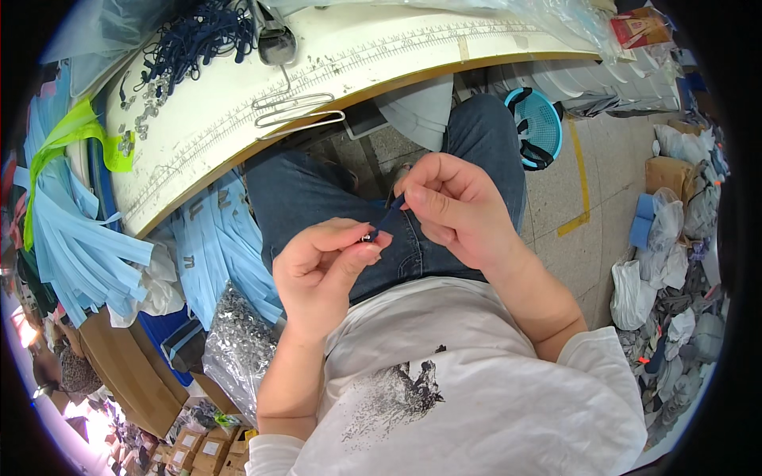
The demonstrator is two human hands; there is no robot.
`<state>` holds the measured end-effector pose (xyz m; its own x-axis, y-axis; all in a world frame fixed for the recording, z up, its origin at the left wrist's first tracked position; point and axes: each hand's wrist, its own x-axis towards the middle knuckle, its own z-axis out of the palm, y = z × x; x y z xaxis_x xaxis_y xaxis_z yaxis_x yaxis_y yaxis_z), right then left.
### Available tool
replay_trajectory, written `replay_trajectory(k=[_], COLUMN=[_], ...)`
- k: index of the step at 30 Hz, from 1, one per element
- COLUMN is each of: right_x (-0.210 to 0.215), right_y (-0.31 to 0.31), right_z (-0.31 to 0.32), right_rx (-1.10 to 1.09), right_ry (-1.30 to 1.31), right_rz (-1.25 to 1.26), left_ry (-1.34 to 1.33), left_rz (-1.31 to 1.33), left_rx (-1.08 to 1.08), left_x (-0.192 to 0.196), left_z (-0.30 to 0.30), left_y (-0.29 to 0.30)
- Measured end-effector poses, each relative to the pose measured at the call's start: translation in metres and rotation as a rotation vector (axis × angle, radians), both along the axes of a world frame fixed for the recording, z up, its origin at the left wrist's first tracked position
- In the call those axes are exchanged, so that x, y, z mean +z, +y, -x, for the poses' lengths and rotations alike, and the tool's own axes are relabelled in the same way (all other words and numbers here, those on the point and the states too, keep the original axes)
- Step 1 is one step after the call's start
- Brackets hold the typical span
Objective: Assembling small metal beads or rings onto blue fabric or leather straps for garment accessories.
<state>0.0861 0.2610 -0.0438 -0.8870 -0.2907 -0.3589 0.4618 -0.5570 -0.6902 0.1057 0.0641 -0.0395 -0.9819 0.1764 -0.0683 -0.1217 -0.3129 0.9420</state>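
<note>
Above my lap, my left hand (321,270) pinches a small shiny metal piece (367,237) between thumb and forefinger, at one end of a short dark blue cord (388,219). The cord's other end sits in the fingertips of my right hand (456,208), higher and to the right. It runs taut and slanted between the two hands. The metal piece is too small and partly covered to name exactly. On the white table (381,59) lies a tangled heap of dark blue cords (202,44), with scattered small silver metal pieces (149,107) close by.
A bent wire rack (298,109) juts over the table edge beside a metal scoop (276,46). Light blue strips (87,230) hang at the left, above a clear bag of small metal parts (238,329). A blue basket (548,119) stands on the floor; bagged piles (675,317) line the right.
</note>
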Motion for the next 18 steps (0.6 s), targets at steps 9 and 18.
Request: replay_trajectory(k=[9,18], right_x=[0.006,0.075], right_y=[-0.011,-0.001], right_z=[0.005,0.055], right_rx=[0.05,-0.125], right_ry=[-0.07,0.606], right_rz=[0.084,-0.552], left_ry=[-0.097,-0.089], left_rz=[-0.533,-0.282], left_rx=[-0.035,-0.065], left_x=[-0.016,0.001], left_z=[0.003,0.008], left_y=[0.007,0.004])
